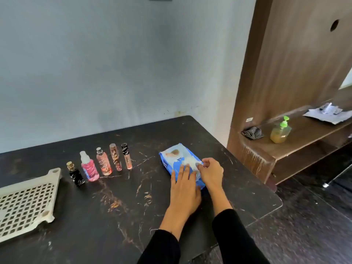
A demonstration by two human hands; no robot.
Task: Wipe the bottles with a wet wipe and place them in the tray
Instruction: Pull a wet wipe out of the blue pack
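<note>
Presently, head view, counter seen from above.
Counter: dark marbled counter (118, 197), carrying all the task items.
Wipe pack: blue wet wipe pack (176, 159) lying flat near the middle of the view, at about 1 o'clock of the frame centre; white wipe (191, 161) showing at its opening.
Left hand: left hand (183, 184) flat on the near end of the pack, fingers straight and together, pressing down; holds nothing.
Right hand: right hand (210, 171) at 3 o'clock of the pack opening, fingers curled, fingertips pinching the white wipe at the opening.
Bottles: five in a row at 9 o'clock of the pack, well apart from it, all upright, none in the tray.
Row, from 9 o'clock end: black bottle with gold cap (75, 175); pink spray bottle (89, 168); peach bottle with silver cap (103, 164); slim brown-capped tube (115, 157); slim black-capped tube (127, 156).
Tray: cream perforated tray (24, 202) at the far 9 o'clock edge, just beside the black bottle, cut off by the frame.
Shelf: wooden shelf (304, 134) at 3 o'clock, with a green-pump soap bottle (280, 131), a checked cloth (252, 132) and papers (328, 114).
Sleeves: black, on both forearms.
</note>
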